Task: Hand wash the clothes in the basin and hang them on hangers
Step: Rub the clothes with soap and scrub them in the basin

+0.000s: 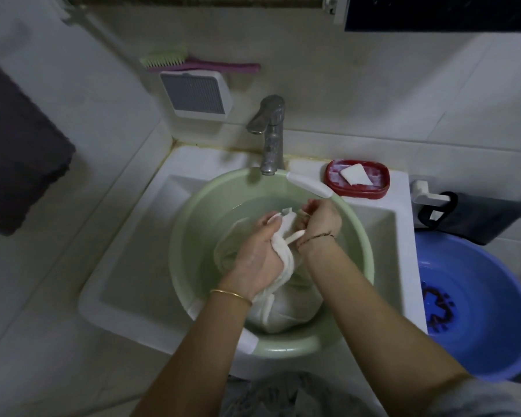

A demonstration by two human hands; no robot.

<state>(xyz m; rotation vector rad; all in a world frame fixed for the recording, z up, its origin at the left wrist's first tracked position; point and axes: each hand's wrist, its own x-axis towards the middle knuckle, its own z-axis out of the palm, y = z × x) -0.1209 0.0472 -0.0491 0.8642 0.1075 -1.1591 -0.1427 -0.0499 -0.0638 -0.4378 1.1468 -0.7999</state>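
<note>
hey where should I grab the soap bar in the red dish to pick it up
Probably pinch the soap bar across its two long edges from above. It lies flat and uncovered in the shallow red soap dish on the sink ledge, so the top is open while the dish rim would likely block a sideways approach.

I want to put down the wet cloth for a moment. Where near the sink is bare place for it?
Bare sink ledge lies left of the faucet, up to the corner wall. The blue basin on the right is mostly bare inside. Crowded: the red soap dish fills the right back ledge, and the green basin fills the sink bowl.
</note>
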